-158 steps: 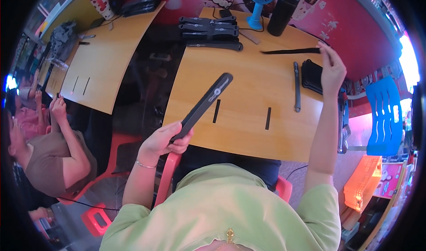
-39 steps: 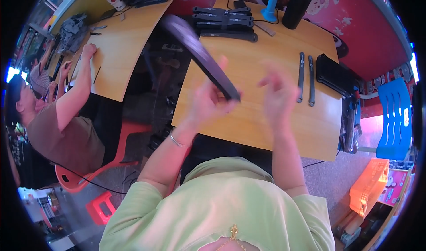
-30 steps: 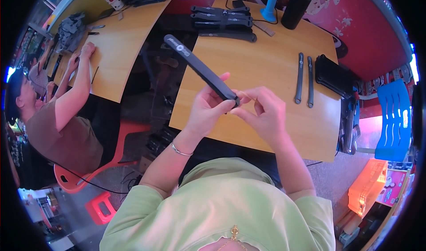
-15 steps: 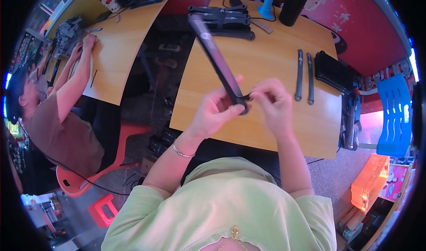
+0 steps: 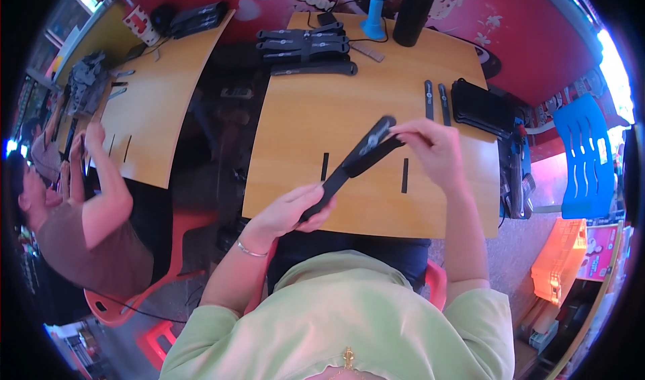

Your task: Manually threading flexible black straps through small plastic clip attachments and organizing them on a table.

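Note:
Over the near middle of the table, my left hand [image 5: 294, 210] is closed around the lower end of a long dark strap [image 5: 334, 186] with a rounded tip and pale print. The strap slants up and to the right. My right hand [image 5: 432, 146] pinches a black flap or layer [image 5: 381, 156] at its upper part, spread away from the rounded end. Two short black strips [image 5: 325, 166] lie on the wood, one left of the held strap and the other strip [image 5: 405, 175] below my right hand.
On the table [image 5: 282, 125] are a bundle of dark straps [image 5: 306, 44], two loose straps [image 5: 428, 98], a black pouch [image 5: 482, 108], a blue fan [image 5: 375, 7] and a black cylinder [image 5: 414, 11]. A co-worker [image 5: 94, 232] sits at another table on the left.
The held strap has swung from pointing up-left to up-right. My right hand has moved from its near end to the far part. Two short black strips now show on the table.

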Motion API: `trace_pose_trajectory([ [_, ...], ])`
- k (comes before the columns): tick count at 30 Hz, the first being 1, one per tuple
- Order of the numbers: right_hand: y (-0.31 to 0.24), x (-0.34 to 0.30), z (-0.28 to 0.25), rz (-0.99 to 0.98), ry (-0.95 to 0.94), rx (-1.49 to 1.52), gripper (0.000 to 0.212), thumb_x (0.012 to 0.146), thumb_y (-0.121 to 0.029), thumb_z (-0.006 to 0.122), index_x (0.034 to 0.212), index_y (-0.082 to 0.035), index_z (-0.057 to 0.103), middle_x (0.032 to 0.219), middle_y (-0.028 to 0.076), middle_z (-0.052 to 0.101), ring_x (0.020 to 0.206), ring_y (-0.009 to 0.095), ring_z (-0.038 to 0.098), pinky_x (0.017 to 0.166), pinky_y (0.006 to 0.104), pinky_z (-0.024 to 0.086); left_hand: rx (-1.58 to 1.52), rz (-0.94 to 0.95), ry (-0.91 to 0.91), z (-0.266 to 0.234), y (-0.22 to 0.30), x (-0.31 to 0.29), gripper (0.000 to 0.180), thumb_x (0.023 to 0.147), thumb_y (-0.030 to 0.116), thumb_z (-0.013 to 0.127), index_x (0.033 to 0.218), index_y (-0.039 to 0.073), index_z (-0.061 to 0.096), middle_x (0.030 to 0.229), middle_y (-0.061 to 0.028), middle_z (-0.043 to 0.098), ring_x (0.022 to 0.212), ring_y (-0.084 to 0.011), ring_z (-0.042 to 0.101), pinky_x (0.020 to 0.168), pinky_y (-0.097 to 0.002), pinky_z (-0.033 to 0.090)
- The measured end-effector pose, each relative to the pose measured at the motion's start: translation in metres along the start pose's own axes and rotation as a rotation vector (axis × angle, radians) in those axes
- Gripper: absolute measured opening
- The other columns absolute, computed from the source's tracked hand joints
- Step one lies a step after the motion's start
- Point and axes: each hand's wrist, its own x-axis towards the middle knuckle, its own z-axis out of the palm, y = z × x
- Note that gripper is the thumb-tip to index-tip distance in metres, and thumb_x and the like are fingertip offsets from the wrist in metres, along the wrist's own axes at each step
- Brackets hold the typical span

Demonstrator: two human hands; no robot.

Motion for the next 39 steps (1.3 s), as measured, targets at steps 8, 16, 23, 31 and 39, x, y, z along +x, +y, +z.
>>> trace_pose_trajectory([
  [8,0.013,0.037,-0.112,-0.015,0.352,-0.39,0.01,0.086,0.002,0.057,0.092,0.002,0.065,0.081,0.002,0.064,0.076,0.006,0.057,0.071,0.019,0.045,0.364,-0.1,-0.004,-0.053,0.009,-0.062,0.023,0.1,0.021,0.035,0.093,0.003,0.048,0.06,0.003,0.039,0.049,-0.0043,0.032,0.043,-0.0186,0.026],
  [16,0.038,0.071,-0.091,-0.173,0.497,-0.625,0.011,0.082,-0.009,0.065,0.093,-0.006,0.068,0.081,0.006,0.068,0.063,0.012,0.061,0.059,0.023,0.047,0.035,0.172,0.261,-0.058,0.003,-0.046,0.044,0.1,0.034,0.023,0.11,0.0,0.049,0.063,-0.0023,0.044,0.049,-0.0103,0.038,0.049,-0.0225,0.033],
  [23,0.085,0.038,-0.038,-0.212,0.359,-0.89,0.01,0.08,-0.011,0.063,0.089,-0.012,0.066,0.088,0.003,0.067,0.077,0.021,0.065,0.063,0.0307,0.051,-0.176,0.307,0.291,-0.042,-0.005,-0.012,0.035,0.1,0.032,0.027,0.108,0.004,0.048,0.066,-0.0017,0.044,0.054,-0.0116,0.042,0.051,-0.0234,0.033],
  [31,0.105,-0.021,0.021,-0.028,0.148,-0.789,0.011,0.08,-0.019,0.064,0.086,-0.011,0.067,0.087,0.003,0.066,0.076,0.021,0.064,0.063,0.0313,0.051,-0.208,0.328,0.234,-0.036,-0.012,0.0,0.036,0.1,0.034,0.028,0.111,0.005,0.046,0.068,-0.0016,0.045,0.055,-0.0108,0.042,0.051,-0.0233,0.033],
  [39,0.124,-0.003,0.009,0.031,0.071,-0.863,0.026,0.079,-0.023,0.065,0.103,-0.013,0.066,0.108,-0.002,0.064,0.083,0.02,0.059,0.071,0.0303,0.051,-0.182,0.325,0.283,-0.031,-0.018,-0.005,0.035,0.1,0.032,0.028,0.113,0.005,0.046,0.069,-0.0023,0.046,0.055,-0.0115,0.043,0.051,-0.0232,0.034],
])
